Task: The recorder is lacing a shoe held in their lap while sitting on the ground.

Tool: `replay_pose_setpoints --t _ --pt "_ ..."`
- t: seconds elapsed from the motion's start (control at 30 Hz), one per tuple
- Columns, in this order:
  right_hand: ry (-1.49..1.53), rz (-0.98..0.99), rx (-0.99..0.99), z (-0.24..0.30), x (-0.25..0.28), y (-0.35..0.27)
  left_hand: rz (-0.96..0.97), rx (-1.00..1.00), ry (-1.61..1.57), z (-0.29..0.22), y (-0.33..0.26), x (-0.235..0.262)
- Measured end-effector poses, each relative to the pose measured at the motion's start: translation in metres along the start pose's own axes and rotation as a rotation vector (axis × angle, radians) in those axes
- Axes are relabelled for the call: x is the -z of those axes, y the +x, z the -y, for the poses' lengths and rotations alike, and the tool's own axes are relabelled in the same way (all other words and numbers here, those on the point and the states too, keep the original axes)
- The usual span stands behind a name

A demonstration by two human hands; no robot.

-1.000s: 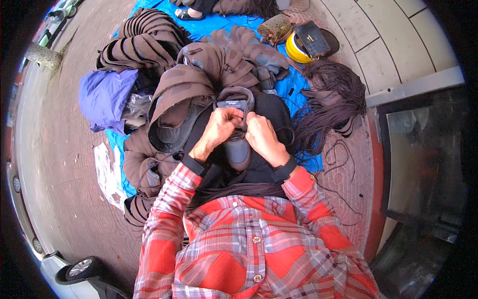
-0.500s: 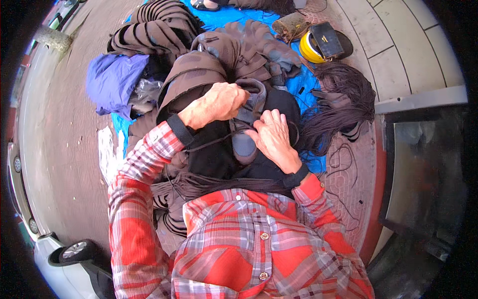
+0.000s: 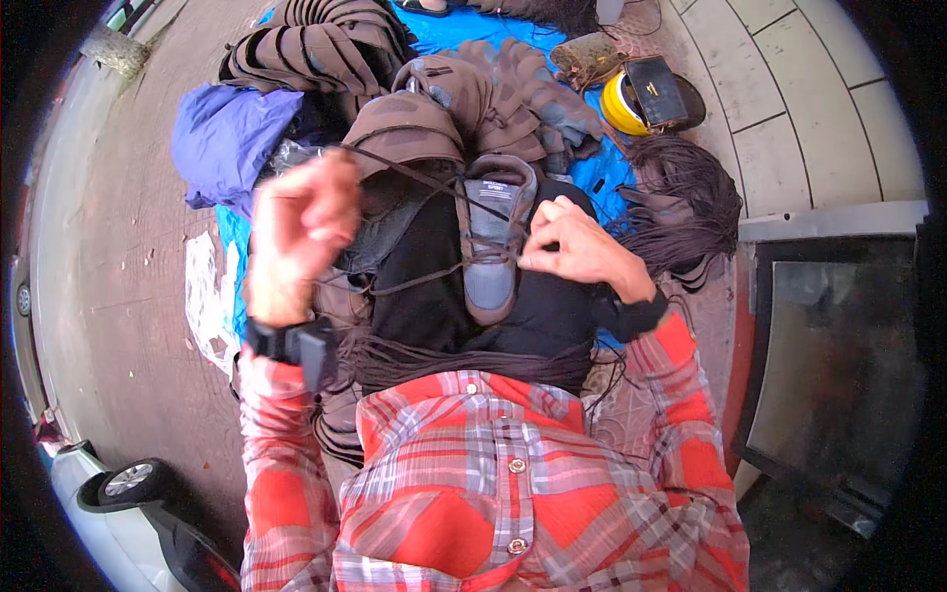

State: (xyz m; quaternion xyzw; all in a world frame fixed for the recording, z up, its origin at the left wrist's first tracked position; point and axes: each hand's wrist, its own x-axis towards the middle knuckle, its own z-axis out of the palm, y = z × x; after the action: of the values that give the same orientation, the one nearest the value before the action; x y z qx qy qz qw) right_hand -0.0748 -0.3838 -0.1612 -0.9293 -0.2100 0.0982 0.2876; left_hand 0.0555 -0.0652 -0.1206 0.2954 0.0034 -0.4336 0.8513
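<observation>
A grey-and-brown shoe upper (image 3: pixel 489 286) lies across my dark-trousered lap, its opening facing away from me. Through its eyelets runs a dark shoelace (image 3: pixel 414 170), partly threaded, with one length stretched tight toward the upper left. That length ends at my left hand (image 3: pixel 306 227), a motion-blurred fist closed on it. My right hand (image 3: pixel 582 247) is at the right edge of the upper, thumb and fingers pinched together by the eyelets; what is between them is hidden. Another loop of lace hangs loosely left of the upper. A bundle of dark laces (image 3: pixel 464 365) lies across my waist.
Stacked brown uppers (image 3: pixel 404 128) are piled beyond my knees on a blue sheet (image 3: pixel 464 32). A purple bag (image 3: pixel 232 143) lies left of them. More laces (image 3: pixel 681 197), a yellow round container (image 3: pixel 621 104) and a black pouch (image 3: pixel 653 89) are at the right.
My left hand has swung left and toward me from above the upper, drawing the lace out taut. My right hand has shifted right, off the upper's front, and its fingers have drawn together.
</observation>
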Motion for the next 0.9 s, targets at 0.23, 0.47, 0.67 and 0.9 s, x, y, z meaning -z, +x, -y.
replay_pose_setpoints --t 0.23,0.47,0.67,0.9 --pt "0.699 -0.421 0.099 0.071 0.037 0.068 0.336 -0.241 0.279 -0.048 -0.026 -0.122" --pt "0.903 -0.658 0.154 0.130 0.100 0.081 0.319 -0.457 0.255 0.014 0.058 -0.089" --pt "0.885 -0.869 -0.041 0.111 0.134 0.063 0.309 -0.501 1.995 0.141 0.085 0.008" --pt "0.509 -0.899 0.210 0.092 0.125 0.077 0.111 -0.479 1.769 0.158 0.097 0.005"
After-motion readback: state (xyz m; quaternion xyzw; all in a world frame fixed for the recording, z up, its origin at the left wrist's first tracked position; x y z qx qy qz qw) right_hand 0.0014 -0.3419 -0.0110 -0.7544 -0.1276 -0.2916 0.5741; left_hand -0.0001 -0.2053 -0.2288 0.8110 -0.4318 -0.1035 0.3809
